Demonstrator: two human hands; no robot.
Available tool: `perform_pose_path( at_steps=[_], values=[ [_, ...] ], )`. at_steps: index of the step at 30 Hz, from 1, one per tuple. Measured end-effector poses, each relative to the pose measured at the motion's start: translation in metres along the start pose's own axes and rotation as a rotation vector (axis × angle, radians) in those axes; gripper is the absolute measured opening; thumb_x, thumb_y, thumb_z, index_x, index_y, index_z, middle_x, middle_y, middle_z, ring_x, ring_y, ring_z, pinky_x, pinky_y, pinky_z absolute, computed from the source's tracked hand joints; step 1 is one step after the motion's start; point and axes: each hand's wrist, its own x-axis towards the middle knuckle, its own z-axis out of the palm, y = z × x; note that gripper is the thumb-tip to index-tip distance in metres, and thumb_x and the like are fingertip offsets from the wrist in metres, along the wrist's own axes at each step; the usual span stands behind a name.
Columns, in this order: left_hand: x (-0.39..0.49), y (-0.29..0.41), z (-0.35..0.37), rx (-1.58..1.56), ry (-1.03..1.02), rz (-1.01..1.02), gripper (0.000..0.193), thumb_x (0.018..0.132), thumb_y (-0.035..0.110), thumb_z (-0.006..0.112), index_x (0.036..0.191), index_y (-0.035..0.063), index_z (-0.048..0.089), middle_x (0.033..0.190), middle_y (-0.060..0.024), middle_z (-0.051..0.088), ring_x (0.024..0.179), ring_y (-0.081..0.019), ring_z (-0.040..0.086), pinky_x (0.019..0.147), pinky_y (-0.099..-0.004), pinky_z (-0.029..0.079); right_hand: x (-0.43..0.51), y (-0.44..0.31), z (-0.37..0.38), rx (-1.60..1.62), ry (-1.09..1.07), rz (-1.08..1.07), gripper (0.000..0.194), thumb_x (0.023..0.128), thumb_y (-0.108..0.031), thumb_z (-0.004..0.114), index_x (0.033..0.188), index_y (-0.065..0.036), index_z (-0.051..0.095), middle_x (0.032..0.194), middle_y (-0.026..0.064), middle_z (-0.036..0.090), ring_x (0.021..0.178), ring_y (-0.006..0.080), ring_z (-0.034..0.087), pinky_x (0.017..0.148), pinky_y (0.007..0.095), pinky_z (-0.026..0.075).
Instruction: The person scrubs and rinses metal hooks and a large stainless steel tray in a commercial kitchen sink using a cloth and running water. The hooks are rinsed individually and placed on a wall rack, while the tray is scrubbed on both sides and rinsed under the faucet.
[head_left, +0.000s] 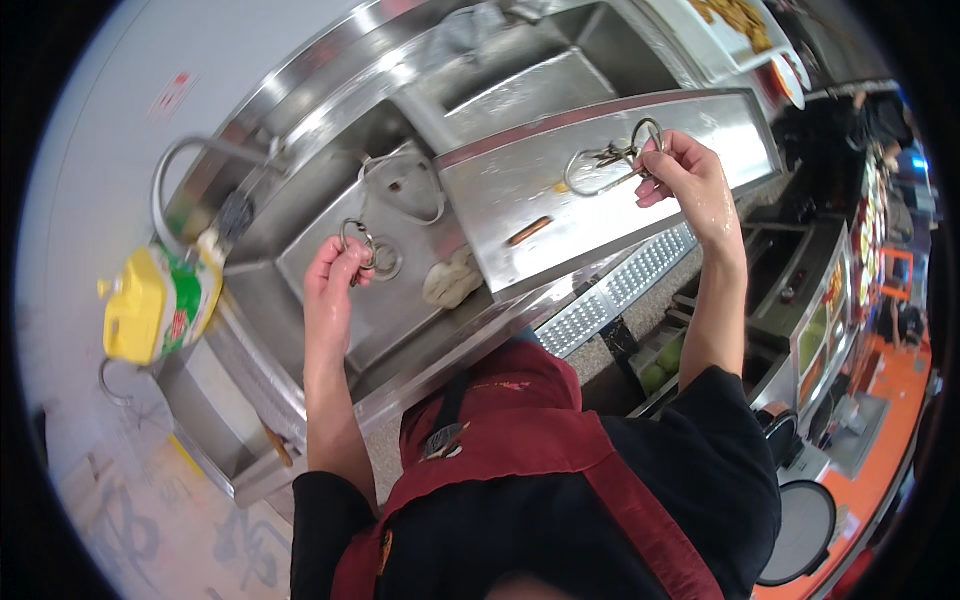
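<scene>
My left hand is raised over the left basin of a stainless steel sink, its fingers closed on a small curved metal hook. Over a flat stainless steel board, my wet right hand pinches a cluster of large curved metal hooks; how many is hard to tell. A short brown stick-like piece lies on the board. Inside the basin are a round drain, a pale looped item and a crumpled beige cloth.
A curved faucet and a yellow jug stand at left, near a dark scrubber. Behind the board is a second basin. A white tray with brown food is at upper right. Below runs a perforated metal strip.
</scene>
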Motion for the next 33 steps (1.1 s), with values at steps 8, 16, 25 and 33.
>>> perform_pose_path(
  at_steps=[8,16,25,33],
  values=[
    [-0.049,-0.159,-0.157,-0.031,0.393,-0.205,0.025,0.097,0.024,0.052,0.083,0.0052,0.056,0.078,0.0003,0.059,0.063,-0.0056,0.049,0.057,-0.0222,0.041,-0.016,0.086,0.312,-0.17,-0.408,0.058,0.023,0.094,-0.017,0.053,0.097,0.003,0.065,0.075,0.0064,0.065,0.058,0.0102,0.06,0.052,0.0247,0.049],
    [-0.022,-0.227,-0.205,0.119,0.55,-0.03,0.022,0.097,0.021,0.047,0.088,0.0018,0.054,0.077,-0.0036,0.059,0.07,-0.0114,0.053,0.067,-0.0256,0.045,-0.007,0.269,0.491,-0.242,-0.733,0.547,0.032,0.089,-0.023,0.061,0.109,0.002,0.064,0.088,0.0077,0.068,0.072,0.0175,0.063,0.065,0.0299,0.053],
    [0.026,-0.228,-0.201,-0.547,0.75,-0.319,0.033,0.1,0.031,0.044,0.077,0.008,0.046,0.063,-0.0015,0.048,0.058,-0.0191,0.062,0.05,-0.0267,0.049,0.077,0.266,0.389,-0.396,0.055,0.373,0.027,0.085,-0.011,0.063,0.109,0.0,0.065,0.079,0.0025,0.065,0.063,0.0119,0.057,0.056,0.0277,0.047],
    [0.072,-0.361,-0.24,-0.024,0.774,-0.397,0.03,0.098,0.029,0.047,0.094,-0.0003,0.055,0.074,-0.0084,0.056,0.08,-0.0261,0.066,0.07,-0.0351,0.053,0.183,0.26,0.403,-0.575,0.097,-0.173,0.029,0.079,-0.002,0.058,0.107,-0.008,0.066,0.089,0.0118,0.068,0.081,0.0261,0.067,0.072,0.0341,0.052]
  ],
)
